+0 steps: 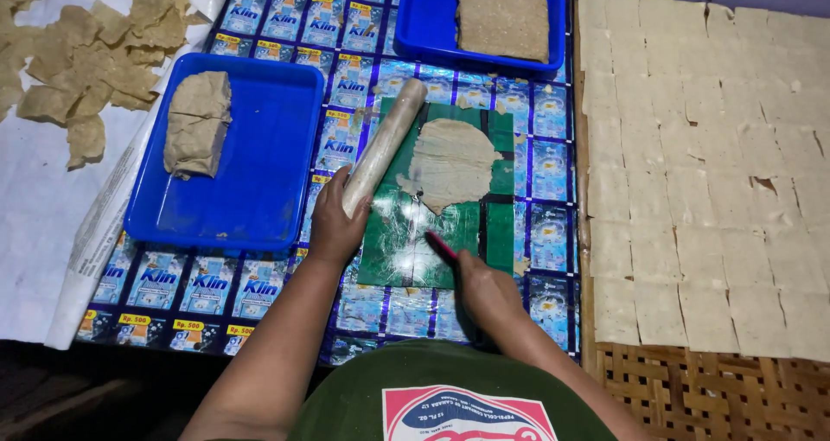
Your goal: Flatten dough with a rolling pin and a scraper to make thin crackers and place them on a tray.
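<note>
My left hand [334,223] grips the near end of a pale rolling pin [385,143], which lies slanted along the left side of a green mat [467,233]. A thin, ragged sheet of beige dough [451,162] is spread flat on that mat, just right of the pin. Closer to me, my right hand [484,292] is closed around a thin red-handled tool [441,246] whose tip points up toward the dough, a little short of it.
A blue tray [259,160] at left holds a dough block [199,123]. Another blue tray [432,17] at the back holds a brown slab [503,13]. Cut dough squares [709,164] cover a woven rack at right. Dough scraps [95,52] lie far left.
</note>
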